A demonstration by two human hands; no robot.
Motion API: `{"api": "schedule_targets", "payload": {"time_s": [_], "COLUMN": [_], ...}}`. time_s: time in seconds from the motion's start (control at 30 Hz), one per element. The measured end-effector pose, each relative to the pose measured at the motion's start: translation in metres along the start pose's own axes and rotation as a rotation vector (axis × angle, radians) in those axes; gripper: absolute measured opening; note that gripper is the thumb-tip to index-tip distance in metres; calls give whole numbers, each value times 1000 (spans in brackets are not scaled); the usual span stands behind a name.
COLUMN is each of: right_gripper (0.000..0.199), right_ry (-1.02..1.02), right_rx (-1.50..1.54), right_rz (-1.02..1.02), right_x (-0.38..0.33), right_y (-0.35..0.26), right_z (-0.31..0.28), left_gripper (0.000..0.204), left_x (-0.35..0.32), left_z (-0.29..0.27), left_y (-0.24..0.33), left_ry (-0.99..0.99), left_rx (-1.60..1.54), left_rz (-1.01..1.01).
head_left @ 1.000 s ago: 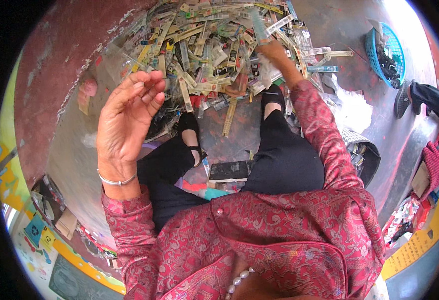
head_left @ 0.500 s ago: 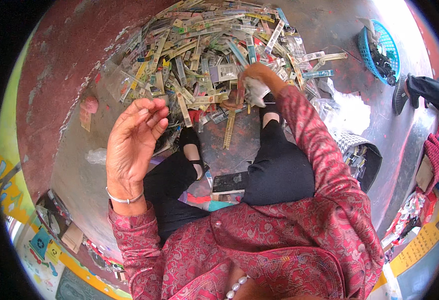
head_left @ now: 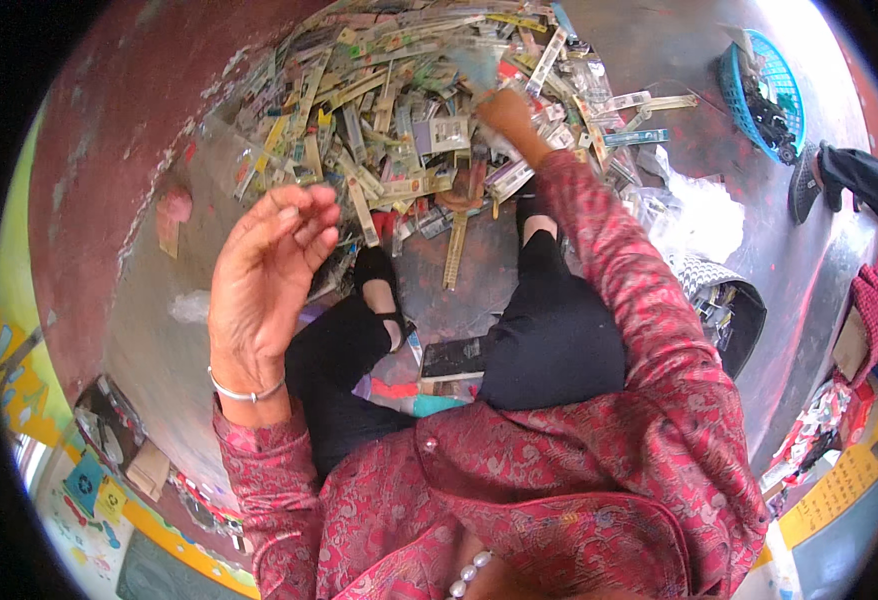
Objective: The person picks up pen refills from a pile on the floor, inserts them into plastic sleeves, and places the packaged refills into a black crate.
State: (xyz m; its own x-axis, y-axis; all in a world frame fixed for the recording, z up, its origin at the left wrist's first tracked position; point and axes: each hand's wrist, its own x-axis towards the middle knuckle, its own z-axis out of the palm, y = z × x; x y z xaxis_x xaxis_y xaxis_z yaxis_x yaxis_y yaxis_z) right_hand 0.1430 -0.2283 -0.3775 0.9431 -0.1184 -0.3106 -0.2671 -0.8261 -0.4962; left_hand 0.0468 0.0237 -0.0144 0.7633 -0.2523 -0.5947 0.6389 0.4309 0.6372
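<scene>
My right hand [head_left: 507, 115] reaches out over a wide heap of flat plastic-wrapped strips and packets [head_left: 379, 130]. Its fingers are closed and smeared by motion. A pale blue strip [head_left: 477, 66], also blurred, sticks out beyond them. Raised to the left of the heap, my left hand [head_left: 264, 270] has its palm showing and fingers loosely curved, with nothing seen in it. Between my feet stands a brown upright piece [head_left: 477, 175] at the heap's near edge. A yellowish ruler-like strip [head_left: 454, 250] lies just nearer to me.
A dark flat box [head_left: 452, 358] lies between my legs. To the right are clear plastic wrapping [head_left: 694, 215], a dark bag with items inside [head_left: 724, 315] and a blue basket [head_left: 781, 85] holding black things. Another person's leg [head_left: 864, 185] shows at the far right.
My right hand has moved slightly farther away over the heap, and the white thing seen under it before is now mostly out of sight. My left hand has barely moved.
</scene>
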Motion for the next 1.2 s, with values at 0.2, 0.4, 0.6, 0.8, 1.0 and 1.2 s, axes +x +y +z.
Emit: {"api": "schedule_targets", "payload": {"time_s": [0.2,0.4,0.6,0.8,1.0,1.2], "right_gripper": [36,41,32,28,37,34], "right_ry": [41,99,361,260,211,-47], "right_rx": [160,239,586,222,244,-2], "right_rz": [279,290,424,297,462,-147], "right_x": [-26,-20,27,68,48,1], "right_y": [-23,4,56,55,12,-26], "right_z": [-26,-39,-78,-28,-38,-13], "left_gripper": [12,12,11,11,10,11], "left_x": [-1,-2,-2,3,0,-5], "left_z": [1,2,3,2,-3,-11], "left_y": [-4,-4,-4,-3,-5,-4], "left_ry": [51,47,55,75,111,106], "left_rx": [3,-5,-10,-30,-62,-85], "left_rz": [-12,-8,4,-3,8,48]}}
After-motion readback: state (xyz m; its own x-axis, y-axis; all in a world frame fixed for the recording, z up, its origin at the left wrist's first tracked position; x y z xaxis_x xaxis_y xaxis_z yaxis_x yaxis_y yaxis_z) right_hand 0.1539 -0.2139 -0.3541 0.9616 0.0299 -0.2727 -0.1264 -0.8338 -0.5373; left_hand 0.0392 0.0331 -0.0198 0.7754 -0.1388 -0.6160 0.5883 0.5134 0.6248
